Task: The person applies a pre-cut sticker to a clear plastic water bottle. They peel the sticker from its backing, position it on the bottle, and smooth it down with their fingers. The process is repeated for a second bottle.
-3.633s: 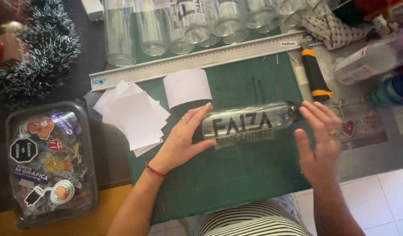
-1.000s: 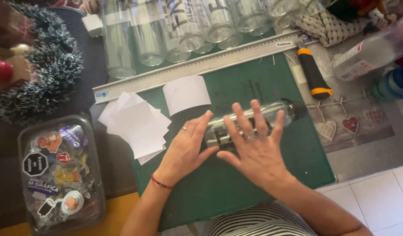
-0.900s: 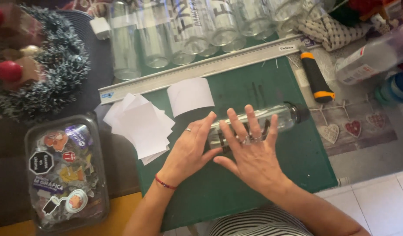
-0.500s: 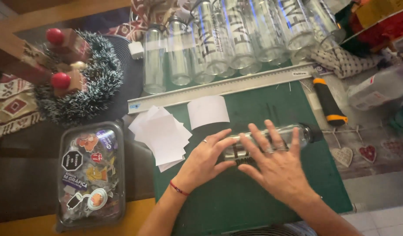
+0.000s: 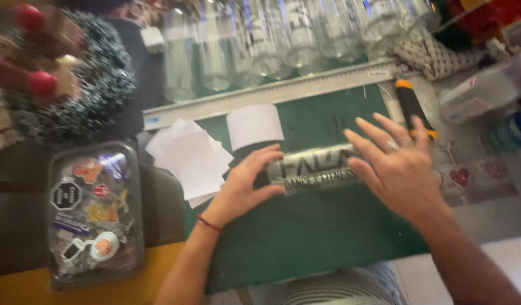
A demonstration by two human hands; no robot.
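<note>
Fingers of the left hand (image 5: 244, 183) curl around one end of the bottle (image 5: 314, 168), gripping it; the right hand (image 5: 399, 166) lies flat over its other end, fingers spread. The bottle lies sideways on the green mat (image 5: 305, 237), below the ruler (image 5: 272, 93).

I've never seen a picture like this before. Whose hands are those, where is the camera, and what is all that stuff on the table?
The camera sits on a person's head and looks down, so you see that person's own two hands. The left hand cups one end of a clear bottle lying on its side on a green cutting mat. The right hand lies flat over the other end, fingers spread. Beside the mat is a pile of white paper squares. Behind it lies a long metal ruler, then a row of more clear bottles. A black and orange cutter lies to the right, a tinsel wreath and a tray of stickers to the left.
</note>
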